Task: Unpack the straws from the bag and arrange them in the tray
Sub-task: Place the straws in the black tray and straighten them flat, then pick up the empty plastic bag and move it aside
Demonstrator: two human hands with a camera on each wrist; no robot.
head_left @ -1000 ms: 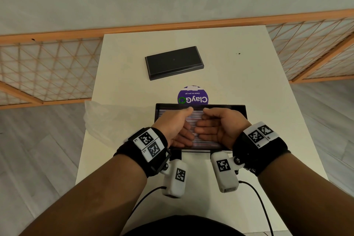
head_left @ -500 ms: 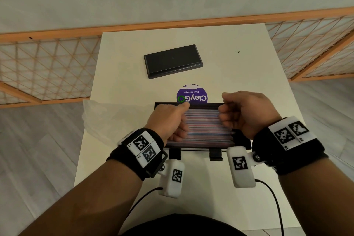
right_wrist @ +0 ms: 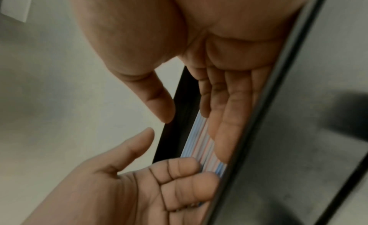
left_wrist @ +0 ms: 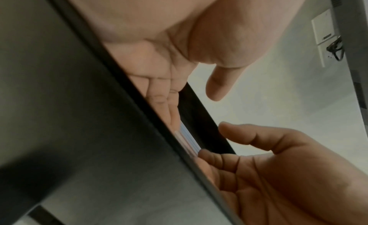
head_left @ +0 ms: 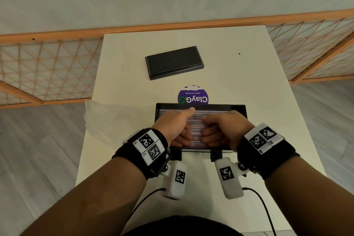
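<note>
Both hands are down in the tray [head_left: 242, 110] — the left hand [head_left: 175, 127] and right hand [head_left: 223, 130] sit side by side, nearly touching, fingers laid flat and relaxed on the straws [head_left: 197, 122], gripping nothing. The straws lie in a striped layer under the fingers [right_wrist: 225, 118], filling the tray. The bag [head_left: 109, 119] lies crumpled on the counter [head_left: 249, 82] just left of the left hand. Beyond the hands — a purple sticker [head_left: 193, 96], then a black lid [head_left: 174, 62].
</note>
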